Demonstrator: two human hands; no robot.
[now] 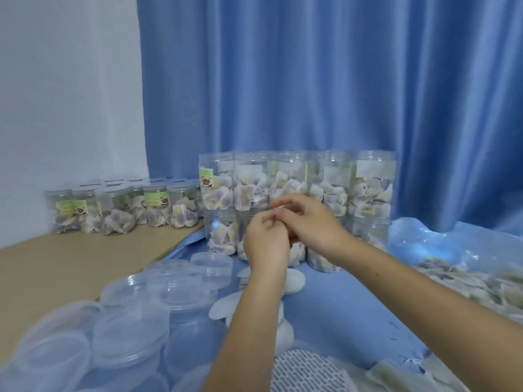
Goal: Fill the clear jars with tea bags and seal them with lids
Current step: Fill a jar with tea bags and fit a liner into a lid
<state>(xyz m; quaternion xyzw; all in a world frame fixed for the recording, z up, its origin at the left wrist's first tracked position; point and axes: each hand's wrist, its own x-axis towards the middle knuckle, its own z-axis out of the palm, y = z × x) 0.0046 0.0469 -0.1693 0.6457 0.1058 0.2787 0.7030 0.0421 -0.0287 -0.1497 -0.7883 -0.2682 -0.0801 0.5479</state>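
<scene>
My left hand (266,243) and right hand (311,219) meet at the centre of view, just in front of the stacked jars (297,193). Left grip is narrow, fingers curled in toward the right hand; right fingers bend over the top of it. Something small and blurred sits between the fingertips, and I cannot tell what it is or whether either grip truly holds it.

The stacked jars, packed with tea bags, stand two high at twelve o'clock against the blue curtain (311,80). At ten o'clock a lower group of lidded jars (121,210) sits on the tan tabletop (70,267) by the white wall. At seven and eight o'clock, a heap of clear lids (135,315) spreads over the blue cloth (339,306). White round liners (294,281) lie under my left forearm. At three o'clock, loose tea bags (467,284) pile up beside a clear plastic bag (424,239).
</scene>
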